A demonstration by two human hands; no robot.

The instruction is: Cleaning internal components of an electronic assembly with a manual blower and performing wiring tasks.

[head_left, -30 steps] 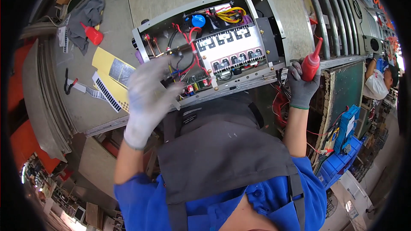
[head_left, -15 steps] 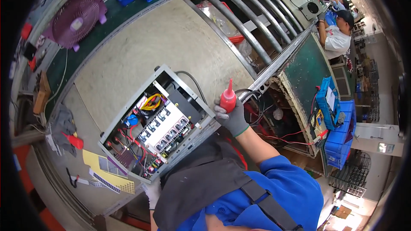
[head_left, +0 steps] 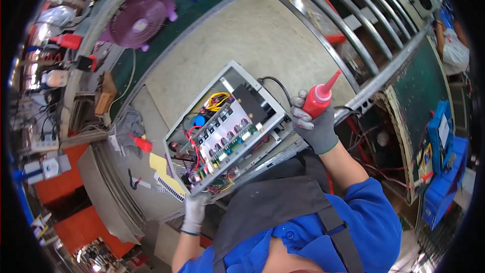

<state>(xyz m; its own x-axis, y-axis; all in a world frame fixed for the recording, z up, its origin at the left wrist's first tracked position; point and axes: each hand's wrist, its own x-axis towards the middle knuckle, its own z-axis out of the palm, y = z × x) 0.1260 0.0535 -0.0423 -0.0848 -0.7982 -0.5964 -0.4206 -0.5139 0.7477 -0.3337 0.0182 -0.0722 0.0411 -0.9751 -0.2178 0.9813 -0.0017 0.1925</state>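
Gripping red bottle (head_left: pixel 317 102): right grip (head_left: pixel 318 130). Striped label (head_left: pixel 170 187) on bench (head_left: pixel 242 35): print illegible. Left grip (head_left: pixel 195 213), closure unclear: case (head_left: pixel 237 156) corner; one second ago, over wiring (head_left: pixel 196 160).

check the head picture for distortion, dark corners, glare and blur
Head view: far edge of the worktop bows, corners fall to black, bright spots wash out near the left rim, red bottle looks fairly crisp.

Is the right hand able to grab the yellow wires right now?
Probably not easily: the right hand is wrapped around a red bottle, though the case's open side leaves the yellow wires uncovered.
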